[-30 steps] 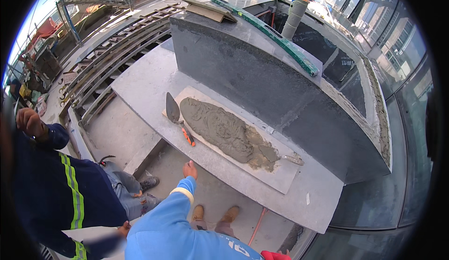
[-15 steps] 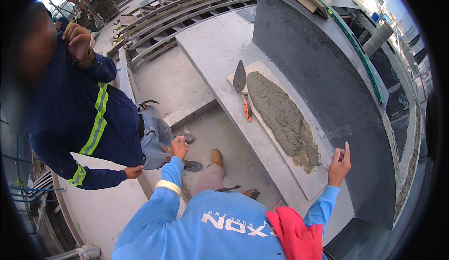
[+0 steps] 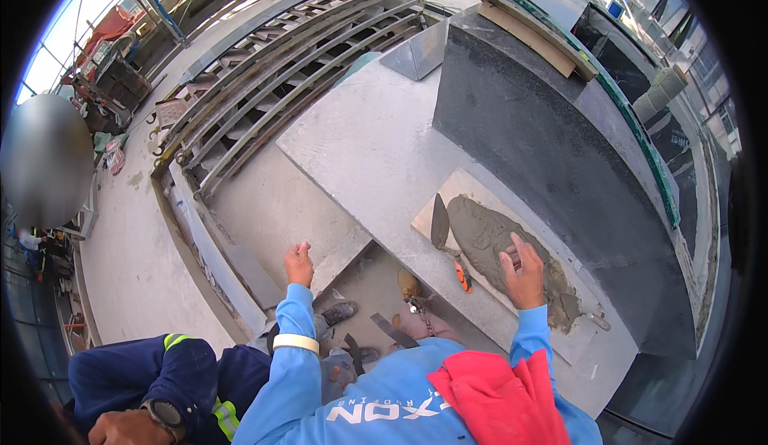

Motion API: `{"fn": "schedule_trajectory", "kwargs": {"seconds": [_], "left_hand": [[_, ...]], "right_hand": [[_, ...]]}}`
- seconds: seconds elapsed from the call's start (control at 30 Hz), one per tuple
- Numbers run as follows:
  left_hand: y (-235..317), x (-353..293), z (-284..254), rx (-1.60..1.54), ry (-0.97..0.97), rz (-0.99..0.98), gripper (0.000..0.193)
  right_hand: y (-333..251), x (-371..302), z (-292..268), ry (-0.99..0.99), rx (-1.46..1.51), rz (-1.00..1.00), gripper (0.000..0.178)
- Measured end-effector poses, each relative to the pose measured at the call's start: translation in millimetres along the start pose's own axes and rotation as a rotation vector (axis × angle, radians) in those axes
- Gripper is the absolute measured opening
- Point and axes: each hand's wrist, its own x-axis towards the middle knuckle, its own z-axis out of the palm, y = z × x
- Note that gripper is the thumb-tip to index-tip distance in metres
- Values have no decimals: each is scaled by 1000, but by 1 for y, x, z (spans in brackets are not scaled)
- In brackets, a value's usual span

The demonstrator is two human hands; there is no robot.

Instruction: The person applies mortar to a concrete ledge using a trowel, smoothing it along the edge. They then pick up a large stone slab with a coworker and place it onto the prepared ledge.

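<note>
My right hand (image 3: 524,275) hovers over a long heap of wet grey mortar (image 3: 488,225), its fingers apart and nothing in them. Under the mortar lies a pale flat board (image 3: 458,182), resting on a grey slab ledge (image 3: 376,129). A pointing trowel (image 3: 441,225) with an orange and black handle lies at the mortar's left edge. By the near end of the mortar is a small flat metal piece (image 3: 598,320). Raised above the step, my left hand (image 3: 299,264) has its fingers curled in, with nothing visible in them.
A dark curved wall panel (image 3: 544,149) borders the ledge on the right. Curved metal frames (image 3: 296,85) lie stacked at the far left. A co-worker in a dark sleeve (image 3: 132,373) is close on my left. A step edge (image 3: 344,265) drops near my feet.
My view has shifted, and the co-worker now appears lower at the left. My right hand has moved from beside the board's near end to above the mortar. The trowel remains lying down.
</note>
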Motion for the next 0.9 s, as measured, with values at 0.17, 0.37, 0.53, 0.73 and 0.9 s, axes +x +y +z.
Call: {"fn": "schedule_trajectory", "kwargs": {"seconds": [0.17,0.37,0.53,0.73,0.9], "left_hand": [[-58,86,-80,626,75,129,28],[-166,88,-218,609,261,-548,21],[-197,109,-275,404,246,-636,11],[-238,293,-332,669,-62,-575,20],[-173,572,-400,204,-11,-635,21]], "right_hand": [[-33,125,66,69,94,-130,44],[-152,230,212,-173,237,-383,44],[-233,295,308,-307,144,-505,44],[-261,382,419,-202,-47,-343,42],[-337,437,517,-92,-378,173,43]]}}
